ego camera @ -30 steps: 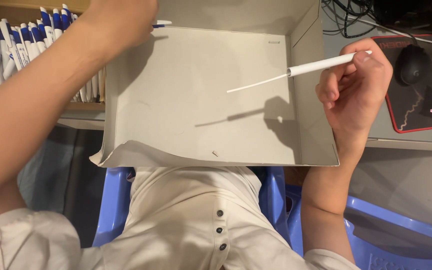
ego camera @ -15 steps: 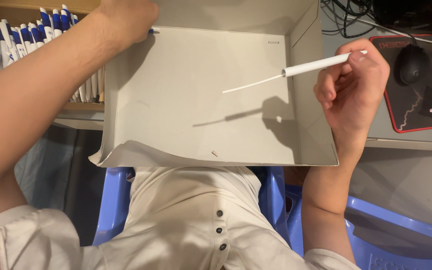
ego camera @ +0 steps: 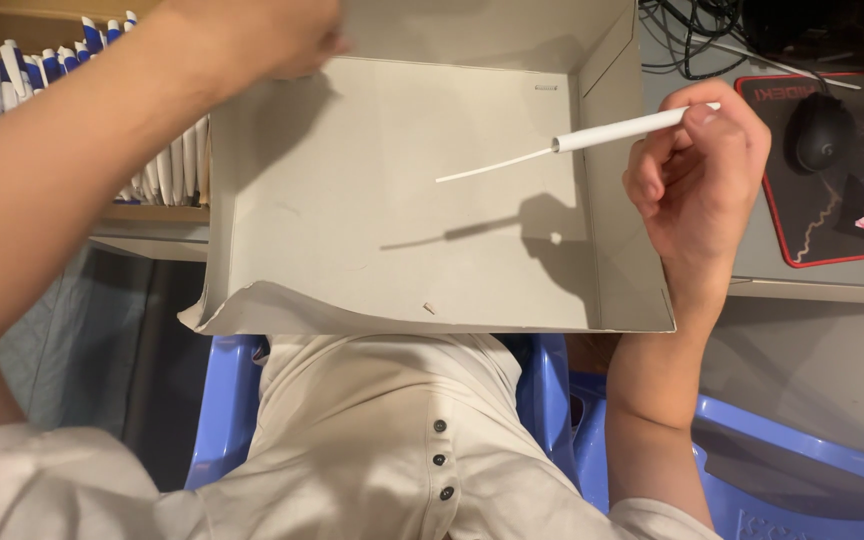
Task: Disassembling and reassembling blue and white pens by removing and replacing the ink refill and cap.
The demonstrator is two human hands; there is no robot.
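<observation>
Blue-and-white pens (ego camera: 42, 75) lie packed in a row at far left, and just beside them the left hand (ego camera: 262, 35) reaches over the top left corner of the cardboard box (ego camera: 352, 230), though blur hides whether it is closed or spread. Over the box's right wall, the right hand (ego camera: 697, 175) pinches a white pen barrel (ego camera: 632, 128) with its thin refill (ego camera: 492, 167) sticking out leftward above the box floor. Further right, a mouse (ego camera: 820, 130) rests on a pad (ego camera: 857, 220) on the tabletop (ego camera: 812, 285).
</observation>
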